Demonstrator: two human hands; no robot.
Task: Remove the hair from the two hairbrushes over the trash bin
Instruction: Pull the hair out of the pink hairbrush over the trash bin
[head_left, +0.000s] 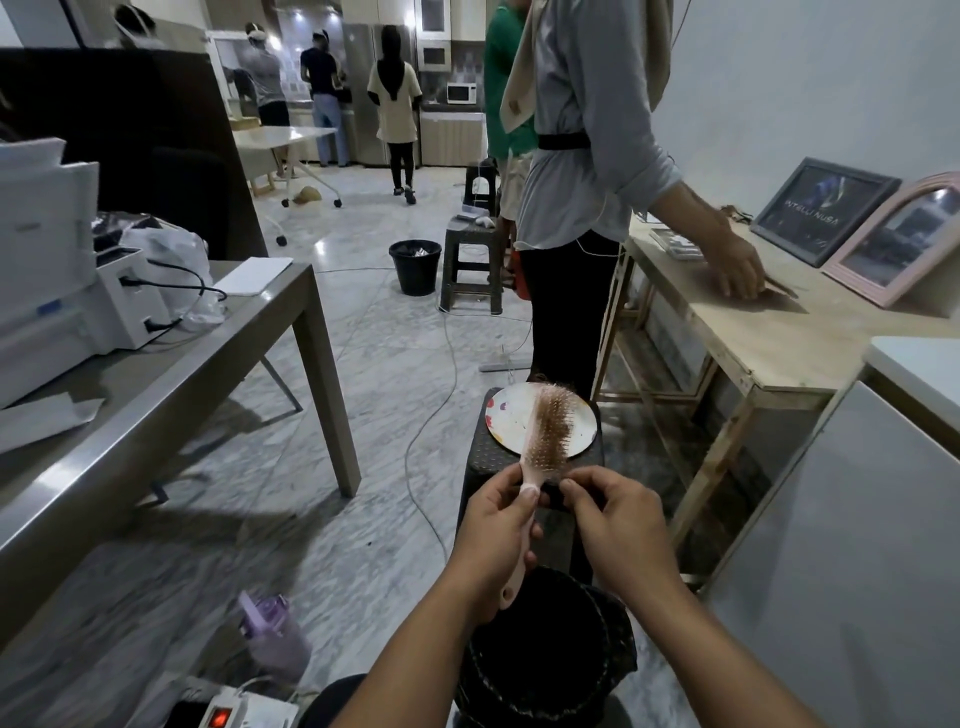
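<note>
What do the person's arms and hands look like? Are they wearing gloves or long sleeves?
No gloves. Both the left hand and the right hand are bare, with short, plain nails. The forearms are bare too, with no sleeves in view, and no watch, bracelet or ring shows on either side.
</note>
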